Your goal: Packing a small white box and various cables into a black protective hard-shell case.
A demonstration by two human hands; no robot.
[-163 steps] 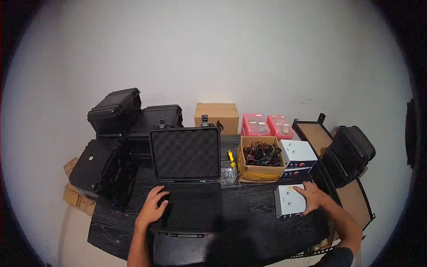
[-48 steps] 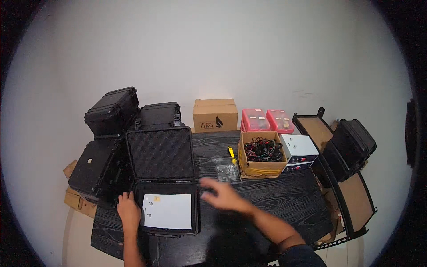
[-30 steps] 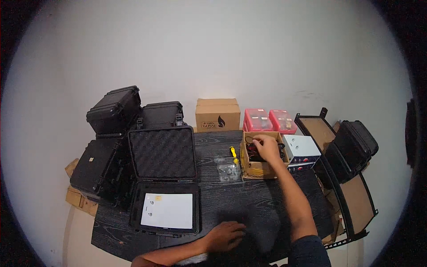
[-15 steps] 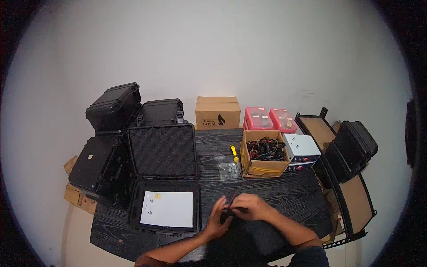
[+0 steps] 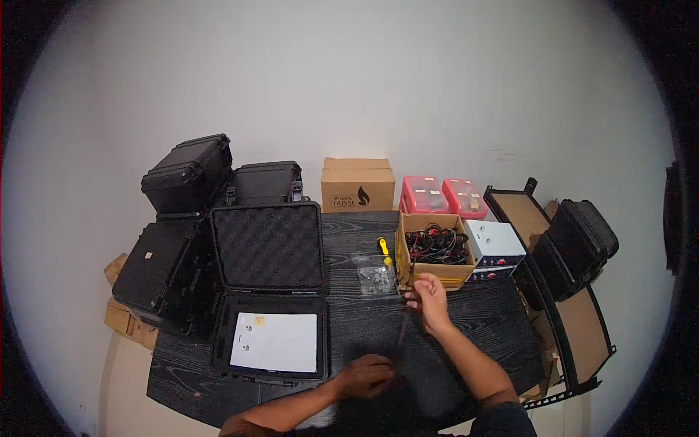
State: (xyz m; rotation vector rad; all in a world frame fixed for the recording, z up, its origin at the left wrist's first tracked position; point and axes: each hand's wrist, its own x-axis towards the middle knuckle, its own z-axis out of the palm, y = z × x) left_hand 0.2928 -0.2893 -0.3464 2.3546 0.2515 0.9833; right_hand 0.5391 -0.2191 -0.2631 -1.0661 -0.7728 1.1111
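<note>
My right hand is raised in front of the open cardboard box of cables, its fingers pinched on a thin dark cable. The cable's upper end reaches up past the front of that box. Lower and nearer to me, my left hand is closed, palm down, around the cable's lower end. The stretch between my hands is thin and blurred. Dark and coloured leads lie tangled inside the box. Left of it are a clear bag of small parts and a yellow tool.
An open black hard case at the left holds a white panel. Behind it, more black cases are stacked. A closed carton, red-lidded boxes and white devices stand farther back. A black metal frame leans at right.
My hands were close together on the cable. The right hand has moved up and away toward the cable box; the left has dropped nearer, leaving the cable stretched between them.
</note>
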